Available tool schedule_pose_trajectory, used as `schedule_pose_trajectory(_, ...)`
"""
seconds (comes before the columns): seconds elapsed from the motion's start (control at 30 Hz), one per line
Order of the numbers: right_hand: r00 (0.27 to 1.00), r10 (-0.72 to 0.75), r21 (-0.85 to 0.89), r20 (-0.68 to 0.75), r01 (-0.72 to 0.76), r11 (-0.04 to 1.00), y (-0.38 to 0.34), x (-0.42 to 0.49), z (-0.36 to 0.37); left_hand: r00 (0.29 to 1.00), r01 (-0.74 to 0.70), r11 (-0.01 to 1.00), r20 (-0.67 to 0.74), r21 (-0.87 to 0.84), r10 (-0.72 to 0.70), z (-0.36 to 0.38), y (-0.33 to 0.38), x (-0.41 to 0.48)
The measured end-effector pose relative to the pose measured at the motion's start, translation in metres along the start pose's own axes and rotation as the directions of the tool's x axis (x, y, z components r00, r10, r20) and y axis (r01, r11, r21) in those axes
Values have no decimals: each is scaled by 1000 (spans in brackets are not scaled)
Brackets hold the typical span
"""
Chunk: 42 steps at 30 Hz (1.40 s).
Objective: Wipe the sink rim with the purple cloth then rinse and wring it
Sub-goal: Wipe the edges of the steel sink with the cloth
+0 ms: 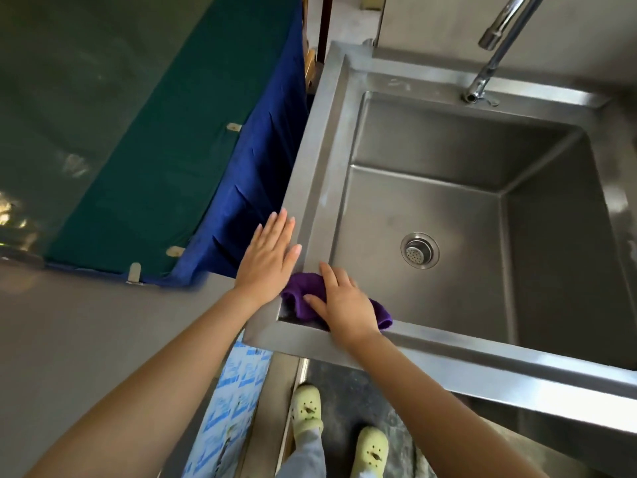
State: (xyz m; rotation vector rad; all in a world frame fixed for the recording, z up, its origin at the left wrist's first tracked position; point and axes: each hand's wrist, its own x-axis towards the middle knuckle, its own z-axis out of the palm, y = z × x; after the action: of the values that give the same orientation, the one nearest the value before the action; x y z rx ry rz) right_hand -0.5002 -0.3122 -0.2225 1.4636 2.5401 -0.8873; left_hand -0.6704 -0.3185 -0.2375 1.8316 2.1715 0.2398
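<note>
A steel sink with a wide flat rim (319, 160) fills the right half of the head view. The purple cloth (303, 294) lies bunched on the rim's near left corner. My right hand (344, 301) presses flat on top of the cloth, fingers spread, covering its middle. My left hand (269, 257) rests open and flat on the rim's left edge, just left of the cloth and touching its edge. The basin is dry, with a round drain strainer (420, 250) in its floor. A chrome tap (496, 46) rises from the far rim; no water runs.
A table draped in green and blue cloth (165, 160) stands close to the sink's left side. Grey floor lies below it. Under the sink's front edge I see my feet in pale green clogs (306, 408) and a blue patterned sheet (234, 401).
</note>
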Motion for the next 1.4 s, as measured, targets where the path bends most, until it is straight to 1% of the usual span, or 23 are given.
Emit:
schedule_pose_trajectory(0.13, 976, 52, 55, -212, -41, 998, -6, 24, -1, 999, -31, 999, 28, -36, 32, -2, -3, 18)
schedule_pose_trajectory(0.23, 921, 138, 120, -363, -101, 988, -7, 70, -21, 999, -31, 998, 23, -62, 32, -4, -1, 34)
schedule_pose_trajectory(0.3, 893, 162, 131, -420, -117, 984, -6, 102, -36, 1000, -14, 996, 16, -88, 16, -5, 2, 46)
schedule_pose_trajectory(0.4, 885, 174, 149, -431, -120, 982, -2, 129, -45, 1000, 2, 997, -3, -75, -2, -5, 7, 59)
schedule_pose_trajectory(0.43, 879, 187, 194, -440, -110, 975, 1, 131, -46, 1000, 2, 998, -8, -57, -2, -4, 7, 61)
schedule_pose_trajectory(0.5, 834, 259, 377, -487, -66, 924, 9, 130, -48, 1000, -4, 1000, -22, -20, 3, -1, 7, 61)
schedule_pose_trajectory(0.6, 720, 428, 637, -546, 26, 770, 14, 133, -68, 999, 0, 1000, -45, -2, 0, 3, 5, 61)
schedule_pose_trajectory(0.63, 723, 440, 677, -532, 51, 734, 15, 138, -75, 999, -2, 1000, -50, 5, 2, 3, 6, 61)
schedule_pose_trajectory(0.67, 767, 400, 676, -501, 59, 734, 13, 142, -79, 999, -6, 1000, -54, 13, 6, 3, 6, 61)
schedule_pose_trajectory(0.7, 827, 312, 623, -467, 57, 780, 10, 144, -80, 998, -10, 1000, -54, 18, 11, 3, 6, 61)
schedule_pose_trajectory(0.73, 884, 200, 519, -423, 55, 853, 7, 143, -75, 998, -11, 1000, -56, 11, 11, 2, 7, 61)
schedule_pose_trajectory(0.77, 920, 98, 383, -380, 60, 922, 6, 139, -67, 998, -8, 1000, -60, 0, 8, 2, 7, 60)
schedule_pose_trajectory(0.8, 933, 30, 235, -358, 59, 970, 8, 134, -61, 998, -5, 1000, -63, -7, 5, 1, 8, 61)
schedule_pose_trajectory(0.87, 907, -60, -39, -417, 48, 998, 19, 132, -58, 998, -6, 1000, -65, 6, 6, 1, 8, 61)
schedule_pose_trajectory(0.9, 884, -97, -127, -457, 43, 991, 26, 136, -57, 998, -7, 1000, -62, 16, 8, 1, 8, 61)
schedule_pose_trajectory(0.93, 871, -127, -160, -475, 56, 986, 29, 142, -57, 998, -6, 1000, -62, 26, 8, 1, 8, 61)
schedule_pose_trajectory(0.97, 880, -164, -164, -446, 100, 981, 30, 148, -56, 997, -4, 999, -71, 38, 7, 1, 9, 61)
schedule_pose_trajectory(1.03, 912, -224, -106, -343, 200, 974, 27, 154, -49, 995, 3, 998, -97, 68, 3, 1, 9, 61)
schedule_pose_trajectory(1.07, 928, -223, -54, -298, 217, 975, 24, 153, -44, 995, 9, 997, -98, 83, 0, 1, 10, 61)
schedule_pose_trajectory(1.1, 935, -210, -3, -285, 218, 976, 22, 152, -40, 996, 13, 995, -94, 98, -4, 0, 10, 61)
schedule_pose_trajectory(1.17, 934, -180, 53, -307, 205, 977, 23, 154, -36, 996, 16, 993, -89, 118, -5, 0, 10, 61)
schedule_pose_trajectory(1.3, 922, -91, 31, -376, 111, 993, 31, 198, -54, 997, 10, 990, -82, 142, 1, 1, 9, 62)
schedule_pose_trajectory(1.4, 943, -58, -1, -328, 62, 998, 40, 240, -82, 997, 10, 993, -79, 121, 0, 2, 8, 64)
